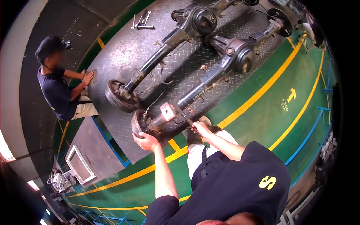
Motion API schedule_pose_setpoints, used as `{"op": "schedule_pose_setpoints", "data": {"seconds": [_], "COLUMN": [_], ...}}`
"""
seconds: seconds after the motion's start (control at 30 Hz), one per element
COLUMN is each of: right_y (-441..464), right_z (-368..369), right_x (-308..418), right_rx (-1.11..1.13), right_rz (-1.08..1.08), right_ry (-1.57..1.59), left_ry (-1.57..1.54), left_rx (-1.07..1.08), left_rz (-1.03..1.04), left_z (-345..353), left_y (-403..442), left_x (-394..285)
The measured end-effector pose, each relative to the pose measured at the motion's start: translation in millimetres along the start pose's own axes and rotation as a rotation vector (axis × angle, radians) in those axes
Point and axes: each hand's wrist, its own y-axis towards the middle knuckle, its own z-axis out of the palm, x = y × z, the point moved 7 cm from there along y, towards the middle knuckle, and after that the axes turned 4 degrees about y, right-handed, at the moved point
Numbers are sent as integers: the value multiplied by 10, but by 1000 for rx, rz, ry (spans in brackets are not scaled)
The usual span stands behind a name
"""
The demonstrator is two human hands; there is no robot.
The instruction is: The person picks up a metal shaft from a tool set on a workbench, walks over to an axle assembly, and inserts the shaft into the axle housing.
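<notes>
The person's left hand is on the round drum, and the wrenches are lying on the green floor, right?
Not quite: the place of the wrenches is wrong. The head view shows them on the patterned metal tabletop. The left hand is on the round drum, as you said.

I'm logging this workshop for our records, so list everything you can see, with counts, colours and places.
Table: one, dark grey, centre
Axles: two, mostly black, on the table
Drums: two, dark and rusty, at the axles' near ends
Wrenches: about four, silver, table's far left
Tool: one, dark, at the nearer axle
Co-worker: one, dark cap and shirt, left of the table
Frame: one, white, lower left
Floor: one, green, around the table
Lines: several, yellow, on the floor
Rails: several, blue, right and bottom
Own shirt: one, dark, bottom centre
Left hand: one, bare, on the nearer drum
Right hand: one, bare, holding the tool
</notes>
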Motion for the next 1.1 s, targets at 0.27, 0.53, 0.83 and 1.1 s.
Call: {"op": "schedule_pose_setpoints", "data": {"seconds": [0.27, 0.53, 0.83, 1.1], "right_y": [-192, -169, -484, -550], "right_z": [-315, -539, -8, -432], "right_x": [266, 330, 495, 734], "right_rx": [11, -79, 190, 21], "right_rz": [200, -42, -12, -32], "right_ry": [460, 248, -478, 202], "left_ry": [20, 60, 26, 36], "left_rx": [1, -8, 21, 15], "left_rz": [-16, -14, -21, -14], "left_z": [13, 10, -5, -17], "left_y": [-17, -18, -14, 8], "left_x": [27, 32, -24, -22]}}
